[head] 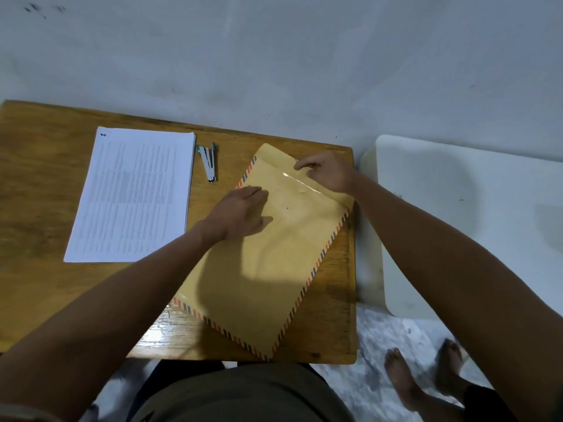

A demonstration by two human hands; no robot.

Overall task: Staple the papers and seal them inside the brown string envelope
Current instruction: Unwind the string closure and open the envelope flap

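The brown string envelope lies tilted across the right half of the wooden table in front of me, its striped red-and-blue border running along both long edges and its near corner reaching just to the table's front edge. My left hand rests flat on the upper left part of the envelope, fingers spread and palm down, pressing on it rather than gripping anything. My right hand is at the envelope's far end, on the flap, with the fingers curled and pinched together near the flap's top edge; they seem to hold something thin there, perhaps the string, but it is too fine for me to tell for sure. A shiny clear strip crosses the envelope just below that hand, and a small round fastener sits on the body between my two hands. The stack of printed papers lies to the left on the table, well apart from the envelope and squared up, with a small dark mark at its far left corner. The stapler lies between the papers and the envelope, hinged open, touching neither. Beside the table on the right stands a white plastic seat, and my bare feet are on the mottled floor below it.
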